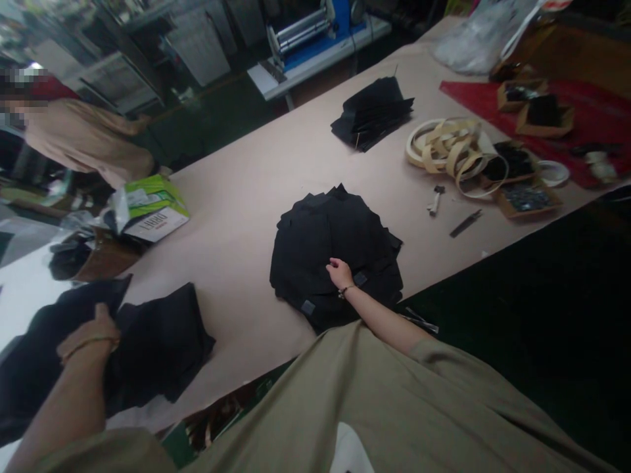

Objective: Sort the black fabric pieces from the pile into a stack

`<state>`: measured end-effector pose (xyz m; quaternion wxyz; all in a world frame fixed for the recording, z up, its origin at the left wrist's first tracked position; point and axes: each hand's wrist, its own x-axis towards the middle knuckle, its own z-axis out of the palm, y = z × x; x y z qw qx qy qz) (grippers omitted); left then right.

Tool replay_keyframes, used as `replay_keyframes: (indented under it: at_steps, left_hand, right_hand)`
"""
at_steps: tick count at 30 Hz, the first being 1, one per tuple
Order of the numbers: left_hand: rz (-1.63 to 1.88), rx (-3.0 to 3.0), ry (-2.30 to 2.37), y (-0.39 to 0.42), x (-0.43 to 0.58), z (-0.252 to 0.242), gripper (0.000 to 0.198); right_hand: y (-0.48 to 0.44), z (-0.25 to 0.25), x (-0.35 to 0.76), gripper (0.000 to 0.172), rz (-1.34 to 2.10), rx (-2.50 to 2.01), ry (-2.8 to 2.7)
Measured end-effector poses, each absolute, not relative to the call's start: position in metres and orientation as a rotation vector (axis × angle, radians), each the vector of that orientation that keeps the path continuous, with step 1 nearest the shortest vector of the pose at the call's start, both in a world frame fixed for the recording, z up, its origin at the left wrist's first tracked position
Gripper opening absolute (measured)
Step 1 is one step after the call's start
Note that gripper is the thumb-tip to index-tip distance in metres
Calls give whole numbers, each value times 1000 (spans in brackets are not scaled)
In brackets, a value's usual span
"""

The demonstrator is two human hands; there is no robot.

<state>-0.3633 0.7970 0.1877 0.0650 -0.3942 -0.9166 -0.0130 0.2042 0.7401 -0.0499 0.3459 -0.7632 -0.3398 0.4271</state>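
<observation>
Black garments [315,253] lie in a rough round heap at the middle of the frame, with no clear long axis. A longer pile of black cloth [162,341] sits at the lower left and runs off the frame edge. Both rest on a long table [236,217] covered in pale pink paper, which runs diagonally from lower left to upper right. A person in an olive shirt [374,407] leans over its near edge, and a co-worker [89,138] in a tan top stands at the upper left. A blue machine [310,33] sits on a bench at the top of the frame.

Toward the upper right, cardboard trays [513,209] sit on and beside a red cloth [473,98] and hold small dark pieces. A third black stack [372,112] lies at upper centre, with a loose coil of tan tape [444,148] near the trays. At the table's left side, a green and white package [152,210] sits beside a brown bag [103,256] with black cloth in it.

The right hand [340,272] is the one on the heap, lying palm down with fingers loosely bent, not visibly closed on cloth. The left hand [91,332] lies on the lower-left pile, its fingers hidden, so its grip cannot be told.
</observation>
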Motion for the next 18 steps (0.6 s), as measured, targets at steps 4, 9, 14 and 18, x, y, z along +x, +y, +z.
replay_keyframes:
  at_steps: [4,9,14,18]
  left_hand:
    - [260,-1835,-2778,800,-256,104,29]
    - [-571,-2760,-2573,798,-51,-3,32]
    - [-1165,-2723,-2800,792,73,-49,33]
    - [-1429,-2550,-2982,799,80,-55,36]
  right_hand:
    - [744,-49,204,36,1146,-1986,-804]
    - [745,-48,199,38,1158,-1987,-739]
    - [750,-49,197,40,1199,-1954,-718]
    - [751,-45,191,34,1305,-1806,-815]
